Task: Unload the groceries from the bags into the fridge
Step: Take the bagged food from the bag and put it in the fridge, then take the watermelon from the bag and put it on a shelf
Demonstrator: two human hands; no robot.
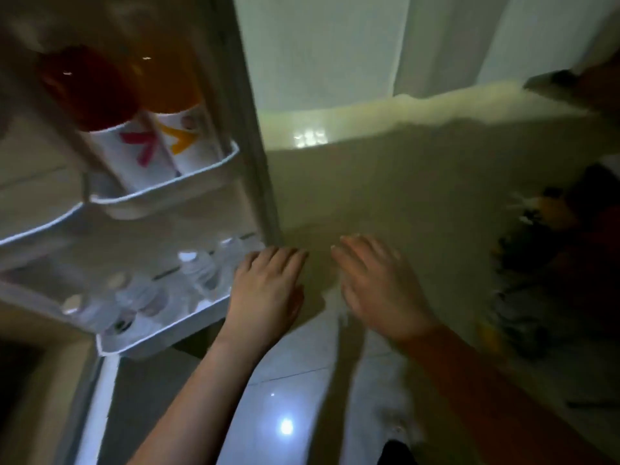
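Seen over a glossy tiled floor beside an open white fridge door: left hand and right hand, fingers straight and slightly spread, holding nothing. Stood in the upper door shelf: 2 tall bottles, red and orange. Packed in the lower door shelf: clear plastic water bottles. Blurred at right: dark bags of groceries.

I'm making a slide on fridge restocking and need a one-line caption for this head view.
Both hands, left and right, reach out empty beside the open fridge door, its shelves holding two drink bottles and small water bottles.
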